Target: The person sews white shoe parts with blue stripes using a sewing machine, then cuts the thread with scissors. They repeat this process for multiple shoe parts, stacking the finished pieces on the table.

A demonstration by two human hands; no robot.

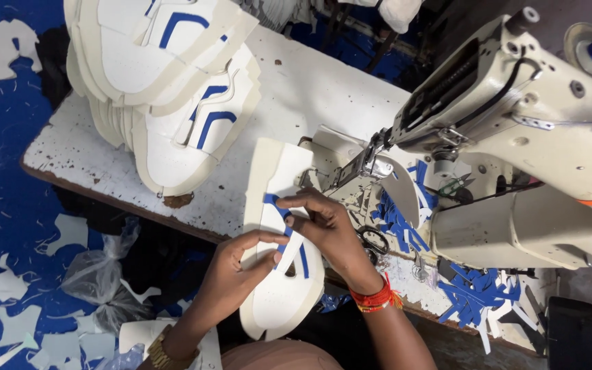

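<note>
Both hands at work on a white shoe-upper panel [279,288], flat on the worn white table [310,89] just before the sewing machine [515,137]. Left hand [231,274] pinching the panel's near edge between thumb and fingers; right hand [327,229] with fingertips pressed on a blue stripe piece [272,201] against the panel, so both grasping, not released. One blue strip [304,260] already in place on the panel, the other seemingly being positioned; stitching judged not yet begun, with the panel short of the needle area.

Behind, a tall stack of finished white panels with blue stripes [173,89], suggesting many done. Beside the machine, a loose pile of cut blue stripes [474,291] left to apply, scissors [375,240] near the right wrist. No labels or signs legible; clear plastic bags [101,274] on the blue floor among white offcuts.
</note>
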